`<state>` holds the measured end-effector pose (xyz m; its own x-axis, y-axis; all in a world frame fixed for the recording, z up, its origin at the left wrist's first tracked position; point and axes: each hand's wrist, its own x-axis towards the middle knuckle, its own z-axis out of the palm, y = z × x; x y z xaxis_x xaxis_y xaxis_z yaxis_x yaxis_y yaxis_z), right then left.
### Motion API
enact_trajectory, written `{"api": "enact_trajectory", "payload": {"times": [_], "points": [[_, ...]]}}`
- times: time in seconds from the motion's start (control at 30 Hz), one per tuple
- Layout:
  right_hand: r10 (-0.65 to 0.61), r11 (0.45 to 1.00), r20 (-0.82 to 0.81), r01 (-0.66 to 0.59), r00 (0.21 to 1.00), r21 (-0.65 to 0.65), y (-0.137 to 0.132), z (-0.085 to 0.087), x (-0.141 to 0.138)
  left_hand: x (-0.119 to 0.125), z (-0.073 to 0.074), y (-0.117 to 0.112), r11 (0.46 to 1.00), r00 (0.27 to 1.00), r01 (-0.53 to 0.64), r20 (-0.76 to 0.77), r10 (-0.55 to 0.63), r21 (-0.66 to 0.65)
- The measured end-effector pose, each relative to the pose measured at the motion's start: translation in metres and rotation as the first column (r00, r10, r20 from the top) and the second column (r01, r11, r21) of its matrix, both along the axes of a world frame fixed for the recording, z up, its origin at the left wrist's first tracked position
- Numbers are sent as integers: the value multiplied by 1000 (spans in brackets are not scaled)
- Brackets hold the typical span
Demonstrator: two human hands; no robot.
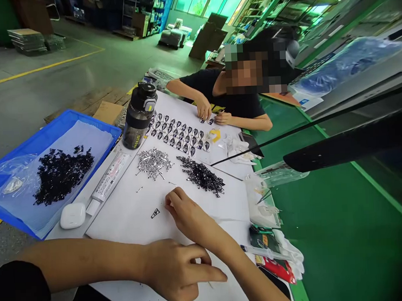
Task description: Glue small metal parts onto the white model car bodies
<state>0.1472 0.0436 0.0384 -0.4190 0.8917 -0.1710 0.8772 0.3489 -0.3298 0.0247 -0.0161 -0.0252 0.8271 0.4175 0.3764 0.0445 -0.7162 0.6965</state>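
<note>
My left hand reaches in from the left, low over the white table sheet. One finger is stretched out and apart from another bent one; a thin pale sliver shows just below it. My right hand comes from the lower right, its fingertips pinched together near the sheet. Whatever they hold, if anything, is hidden. Left of those fingertips lies a single black-framed small part. Just beyond them are a thin pin, a pile of small silver metal pieces and a heap of black parts.
A dark bottle stands beyond a long white box and a white earbud case. Left is a blue tray of black parts. Rows of dark pieces lie before a co-worker. Plastic bags line the right edge.
</note>
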Motion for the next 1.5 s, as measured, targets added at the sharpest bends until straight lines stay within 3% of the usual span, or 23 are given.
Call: {"api": "enact_trajectory", "payload": {"times": [0.1, 0.13, 0.2, 0.23, 0.27, 0.33, 0.37, 0.4, 0.43, 0.57, 0.8, 0.97, 1.1, 1.27, 1.4, 1.47, 1.5], "points": [[-38, 983, -244, 81, 969, 166, -30, 22, 6, 0, 1, 1, 997, 997, 81, 12, -80, -21], [-54, 954, -313, 141, 948, 263, -42, 27, 9, 0, 2, 2, 994, 997, 78, 24, -77, -75], [-96, 843, -356, 266, 930, 468, -65, 28, 16, -1, 7, 5, 955, 998, 7, 60, 11, -296], [-128, 763, -354, 320, 927, 561, -74, 24, 20, -1, 10, 7, 887, 995, -27, 69, 67, -462], [-160, 682, -356, 364, 921, 634, -82, 16, 24, -1, 13, 9, 768, 991, -48, 67, 118, -639], [-196, 559, -398, 436, 896, 706, -93, -6, 31, 0, 17, 14, 446, 982, -30, 56, 178, -895], [-186, 530, -430, 458, 884, 714, -96, -17, 34, 1, 19, 16, 313, 977, -14, 54, 207, -950], [-160, 531, -461, 470, 873, 705, -99, -28, 36, 1, 20, 18, 228, 970, 3, 59, 237, -974], [-138, 549, -498, 484, 856, 681, -101, -37, 38, 2, 20, 19, 189, 959, 13, 65, 274, -982], [-113, 606, -596, 531, 795, 592, -106, -49, 42, 4, 22, 20, 222, 950, 3, 72, 305, -975], [-8, 665, -567, 428, 823, 612, -105, -44, 41, 5, 34, 18, 318, 964, -47, 40, 262, -947], [-62, 721, -596, 449, 801, 528, -105, -46, 41, 6, 36, 17, 348, 958, -91, 13, 285, -933], [-177, 713, -686, 572, 706, 405, -106, -46, 43, 4, 32, 16, 410, 959, -98, 23, 281, -907], [-231, 746, -742, 605, 629, 280, -105, -46, 46, 2, 26, 13, 505, 959, -144, 6, 284, -851], [-342, 788, -828, 616, 445, 5, -104, -44, 49, 2, 28, 10, 599, 959, -195, -22, 284, -776], [-363, 798, -862, 595, 354, -92, -103, -43, 50, 2, 30, 9, 591, 963, -178, -16, 269, -787], [-371, 794, -873, 596, 316, -122, -103, -42, 50, 3, 31, 9, 561, 963, -168, -12, 271, -811]]}}
